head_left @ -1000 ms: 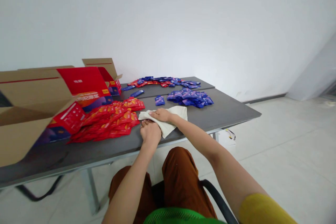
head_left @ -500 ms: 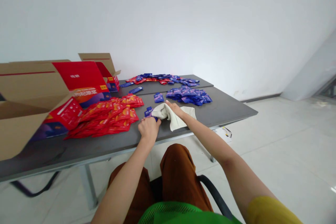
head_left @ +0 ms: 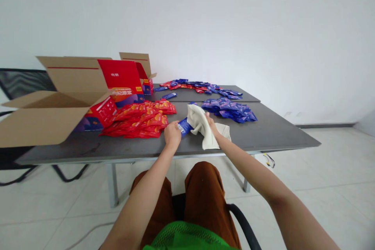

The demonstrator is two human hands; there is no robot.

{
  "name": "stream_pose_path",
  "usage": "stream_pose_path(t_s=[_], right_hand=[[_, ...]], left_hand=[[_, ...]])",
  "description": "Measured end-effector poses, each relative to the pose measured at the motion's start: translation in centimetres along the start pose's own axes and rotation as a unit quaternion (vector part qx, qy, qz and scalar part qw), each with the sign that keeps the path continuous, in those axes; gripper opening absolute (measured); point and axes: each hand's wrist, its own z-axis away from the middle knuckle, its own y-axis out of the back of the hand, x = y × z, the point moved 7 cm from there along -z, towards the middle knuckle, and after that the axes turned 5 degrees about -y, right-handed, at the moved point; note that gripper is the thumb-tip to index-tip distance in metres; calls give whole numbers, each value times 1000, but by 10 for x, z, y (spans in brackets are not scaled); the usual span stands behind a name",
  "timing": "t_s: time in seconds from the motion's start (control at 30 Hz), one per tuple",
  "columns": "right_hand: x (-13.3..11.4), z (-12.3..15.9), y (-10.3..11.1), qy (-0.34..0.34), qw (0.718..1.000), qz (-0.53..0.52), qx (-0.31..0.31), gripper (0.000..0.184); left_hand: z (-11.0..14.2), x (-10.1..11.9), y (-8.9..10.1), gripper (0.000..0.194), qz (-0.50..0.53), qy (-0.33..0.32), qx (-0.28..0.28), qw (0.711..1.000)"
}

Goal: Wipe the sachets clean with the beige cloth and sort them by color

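My left hand (head_left: 172,133) pinches the near left end of a blue sachet (head_left: 184,127), which is tilted up off the table. A cream cloth (head_left: 202,125) is bunched in my right hand (head_left: 211,123) and covers the sachet's right end. Part of the cloth hangs down toward the table edge. Just left of my left hand lies a heap of red sachets (head_left: 140,119). A pile of blue sachets (head_left: 230,109) spreads beyond my right hand. Another blue sachet (head_left: 192,103) shows partly behind the cloth.
Open printed cartons (head_left: 120,78) stand on the left of the dark table (head_left: 272,133), one flap reaching toward me. A mixed row of red and blue sachets (head_left: 202,86) lies at the back, with single blue sachets (head_left: 169,96) before it. A chair armrest (head_left: 244,224) is beside my leg.
My view has turned left, so the table appears farther right. The cloth is now lifted higher in my right hand, and more of the blue sachet shows in my left hand.
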Motion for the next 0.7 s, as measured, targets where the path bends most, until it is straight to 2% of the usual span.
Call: stream_pose_path(t_s=[0.1,0.17,0.2,0.27,0.33,0.47,0.57,0.7], right_hand=[[-22,9,-35,102,991,92,-7,81],[-33,7,-57,164,971,167,-39,68],[-34,1,-64,174,963,196,-56,65],[-26,-17,-67,144,956,238,-91,63],[-13,-38,-61,85,952,271,-113,65],[3,-58,-48,-2,945,309,-102,69],[-1,-49,-55,-4,947,309,-87,73],[-12,-27,-73,71,955,280,-71,78]], left_hand=[[-4,0,-7,35,-5,-16,-45,999],[-5,1,-11,33,-9,-35,-74,997],[-6,1,-13,32,-13,-46,-83,995],[-7,1,-14,34,-32,-64,-90,993],[-8,2,-15,35,-46,-87,-96,990],[-7,6,-18,35,-32,-102,-102,989],[-6,4,-17,35,-33,-69,-89,993],[-5,2,-16,34,-21,-49,-74,996]])
